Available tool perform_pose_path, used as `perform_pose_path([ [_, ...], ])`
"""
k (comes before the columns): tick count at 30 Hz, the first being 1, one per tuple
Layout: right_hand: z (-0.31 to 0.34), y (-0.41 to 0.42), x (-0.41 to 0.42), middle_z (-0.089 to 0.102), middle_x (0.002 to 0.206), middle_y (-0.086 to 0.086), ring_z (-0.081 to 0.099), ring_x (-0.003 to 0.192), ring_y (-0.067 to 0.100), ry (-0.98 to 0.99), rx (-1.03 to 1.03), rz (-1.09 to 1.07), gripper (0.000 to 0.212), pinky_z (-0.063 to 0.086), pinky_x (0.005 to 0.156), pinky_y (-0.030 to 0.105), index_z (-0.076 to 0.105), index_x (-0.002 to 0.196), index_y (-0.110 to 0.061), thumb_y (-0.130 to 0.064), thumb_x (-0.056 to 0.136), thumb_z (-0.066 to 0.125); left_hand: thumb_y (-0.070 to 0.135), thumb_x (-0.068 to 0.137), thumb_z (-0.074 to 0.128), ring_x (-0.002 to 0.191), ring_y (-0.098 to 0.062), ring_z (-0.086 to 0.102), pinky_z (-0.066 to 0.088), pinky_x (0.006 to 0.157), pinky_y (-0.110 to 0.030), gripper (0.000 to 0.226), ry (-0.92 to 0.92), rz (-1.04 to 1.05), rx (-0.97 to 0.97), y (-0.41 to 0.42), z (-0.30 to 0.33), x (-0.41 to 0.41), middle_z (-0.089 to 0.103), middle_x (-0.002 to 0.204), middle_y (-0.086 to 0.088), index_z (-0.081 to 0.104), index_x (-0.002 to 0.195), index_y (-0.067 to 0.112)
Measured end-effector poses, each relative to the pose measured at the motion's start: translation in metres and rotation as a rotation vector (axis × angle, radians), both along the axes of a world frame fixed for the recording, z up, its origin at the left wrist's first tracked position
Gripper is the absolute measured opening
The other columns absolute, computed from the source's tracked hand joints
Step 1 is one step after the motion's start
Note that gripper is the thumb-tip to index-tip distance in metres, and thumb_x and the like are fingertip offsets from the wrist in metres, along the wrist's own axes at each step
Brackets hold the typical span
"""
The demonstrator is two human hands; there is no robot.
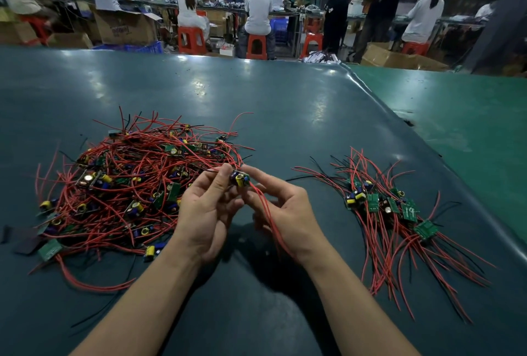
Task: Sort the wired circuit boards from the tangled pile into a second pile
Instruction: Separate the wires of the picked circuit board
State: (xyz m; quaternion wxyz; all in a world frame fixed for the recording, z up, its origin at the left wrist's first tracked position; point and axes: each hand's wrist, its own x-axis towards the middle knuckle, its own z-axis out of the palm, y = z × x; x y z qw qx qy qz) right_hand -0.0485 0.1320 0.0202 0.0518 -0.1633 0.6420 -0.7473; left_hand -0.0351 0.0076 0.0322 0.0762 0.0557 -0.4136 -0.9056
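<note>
A large tangled pile (128, 184) of small green circuit boards with red and black wires lies on the left of the table. A smaller, tidier second pile (390, 207) of boards lies on the right, its wires fanned toward me. Between them, above the table, my left hand (205, 213) and my right hand (285, 213) together hold one small board (240, 179) with blue and yellow parts. Fingertips of both hands pinch it. Its red wires (269, 218) trail down across my right palm, and more wires run back into the tangled pile.
The dark teal table mat (256, 98) stretches far ahead; its right edge (399, 116) drops to a green surface. Loose black wires (108, 307) lie near my left forearm. People sit on red stools at benches beyond the table.
</note>
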Motion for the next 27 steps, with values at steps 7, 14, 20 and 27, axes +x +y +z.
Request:
perform_pose_path([
  [7, 0.002, -0.001, 0.003, 0.062, 0.056, -0.011, 0.045, 0.042, 0.004, 0.165, -0.035, -0.188, 0.018, 0.037, 0.042, 0.015, 0.075, 0.104, -0.017, -0.01, 0.091, 0.065, 0.026, 0.075, 0.065, 0.062, -0.013, 0.067, 0.051, 0.052, -0.015, 0.02, 0.012, -0.013, -0.062, 0.0, -0.006, -0.003, 0.071, 0.074, -0.005, 0.069, 0.085, 0.009],
  [14, 0.002, -0.001, -0.003, 0.057, 0.052, -0.001, 0.039, 0.038, 0.008, -0.13, -0.207, -0.299, 0.013, 0.028, 0.037, 0.017, 0.077, 0.075, -0.014, -0.021, 0.085, 0.073, 0.017, 0.061, 0.077, 0.058, -0.013, 0.062, 0.054, 0.059, -0.02, 0.032, 0.063, -0.056, -0.288, 0.006, -0.012, -0.002, 0.07, 0.069, -0.007, 0.069, 0.088, 0.001],
  [20, 0.006, 0.01, -0.015, 0.049, 0.05, -0.006, 0.033, 0.037, 0.004, -0.201, -0.349, -0.425, 0.019, 0.025, 0.037, 0.016, 0.078, 0.074, -0.014, -0.023, 0.087, 0.07, 0.024, 0.055, 0.081, 0.052, -0.012, 0.057, 0.05, 0.052, -0.018, 0.034, 0.069, -0.052, -0.271, 0.009, -0.014, -0.002, 0.063, 0.061, -0.005, 0.069, 0.079, 0.003],
  [27, 0.013, 0.03, -0.023, 0.039, 0.046, -0.007, 0.028, 0.033, 0.004, -0.327, -0.645, -0.414, 0.034, 0.02, 0.034, 0.015, 0.059, 0.071, -0.009, -0.026, 0.1, 0.051, 0.013, 0.058, 0.083, 0.052, -0.012, 0.055, 0.049, 0.055, -0.02, 0.013, 0.125, -0.09, -0.248, 0.005, -0.013, 0.0, 0.06, 0.058, -0.005, 0.075, 0.068, 0.012],
])
